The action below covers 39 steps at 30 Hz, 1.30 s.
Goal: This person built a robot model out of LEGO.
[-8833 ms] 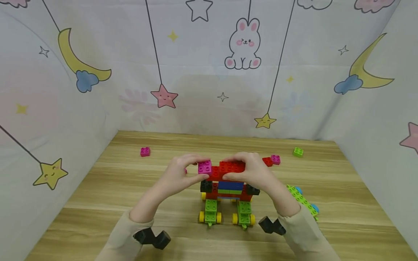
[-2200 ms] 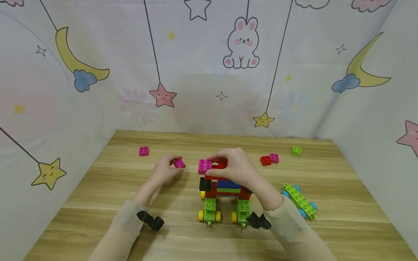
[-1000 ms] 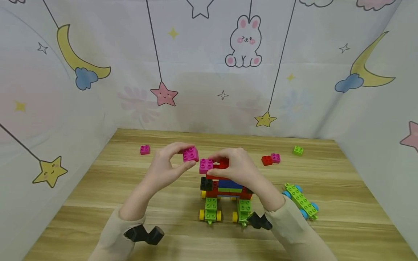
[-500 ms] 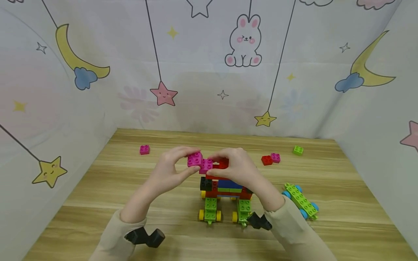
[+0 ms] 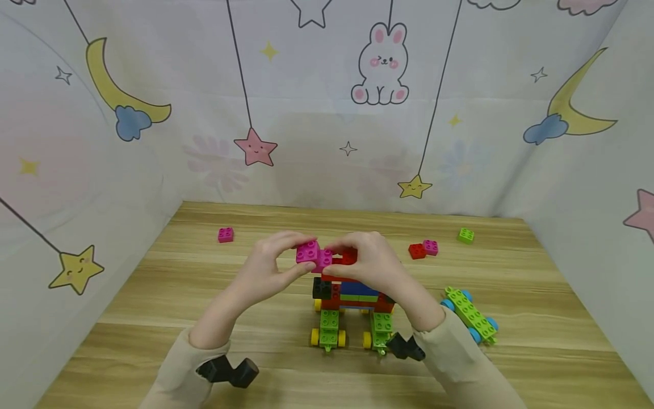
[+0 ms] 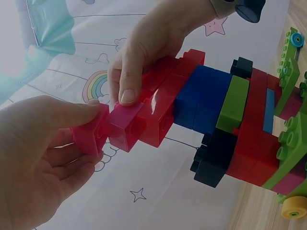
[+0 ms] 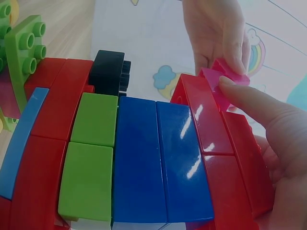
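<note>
My left hand [image 5: 273, 267] pinches a pink brick [image 5: 306, 251] between thumb and fingers, slightly tilted at the upper left corner of a tall brick model [image 5: 360, 291]. This brick overlaps another pink brick [image 6: 125, 132] set on the model's red top layer. My right hand [image 5: 370, 258] grips that top from the other side, its thumb lying on the lower pink brick in the left wrist view. Below the red bricks [image 7: 196, 110] come blue bricks [image 7: 139, 158], green bricks [image 7: 86, 182] and black side bricks [image 6: 216, 158]. Green wheeled bases [image 5: 329, 329] carry the model.
A lime base with blue wheels [image 5: 470, 314] lies right of the model. Farther back are a red brick [image 5: 416, 251], a pink brick [image 5: 431, 247] and a lime brick [image 5: 466, 235]. Another pink brick [image 5: 225, 234] sits at the back left. Printed cloth [image 5: 317, 170] walls the table.
My left hand left the model, picked up a pink brick from the table and brought it to the model's top left corner. Lately it edged right and down. My right hand stays on the model.
</note>
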### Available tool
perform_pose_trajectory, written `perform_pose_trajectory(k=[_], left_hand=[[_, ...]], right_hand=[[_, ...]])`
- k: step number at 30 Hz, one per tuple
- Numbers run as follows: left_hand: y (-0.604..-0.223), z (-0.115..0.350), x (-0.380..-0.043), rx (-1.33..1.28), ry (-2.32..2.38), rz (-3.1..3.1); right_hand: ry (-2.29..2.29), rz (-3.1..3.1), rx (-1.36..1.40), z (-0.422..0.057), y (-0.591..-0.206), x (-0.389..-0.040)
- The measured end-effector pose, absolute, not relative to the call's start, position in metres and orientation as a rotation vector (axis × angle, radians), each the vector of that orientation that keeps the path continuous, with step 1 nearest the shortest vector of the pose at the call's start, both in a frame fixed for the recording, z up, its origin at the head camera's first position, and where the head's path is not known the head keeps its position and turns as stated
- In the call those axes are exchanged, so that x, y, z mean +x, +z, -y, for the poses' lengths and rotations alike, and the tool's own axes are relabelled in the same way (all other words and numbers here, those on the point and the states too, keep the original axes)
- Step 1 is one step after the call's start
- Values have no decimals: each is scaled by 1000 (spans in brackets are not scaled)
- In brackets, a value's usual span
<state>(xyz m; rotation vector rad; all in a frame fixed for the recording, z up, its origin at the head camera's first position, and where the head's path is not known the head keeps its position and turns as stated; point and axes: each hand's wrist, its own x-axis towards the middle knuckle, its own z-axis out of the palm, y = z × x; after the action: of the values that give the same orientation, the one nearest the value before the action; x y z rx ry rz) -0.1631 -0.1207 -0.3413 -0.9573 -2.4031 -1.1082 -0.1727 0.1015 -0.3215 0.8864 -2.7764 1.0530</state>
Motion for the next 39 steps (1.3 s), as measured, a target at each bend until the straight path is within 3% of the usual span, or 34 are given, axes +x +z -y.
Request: perform_pose_trajectory(k=[39], left_hand=[[-319,122,-170,-1023,-1002,2616]], right_hand=[[1086,2773,888,-101,-323,-174]])
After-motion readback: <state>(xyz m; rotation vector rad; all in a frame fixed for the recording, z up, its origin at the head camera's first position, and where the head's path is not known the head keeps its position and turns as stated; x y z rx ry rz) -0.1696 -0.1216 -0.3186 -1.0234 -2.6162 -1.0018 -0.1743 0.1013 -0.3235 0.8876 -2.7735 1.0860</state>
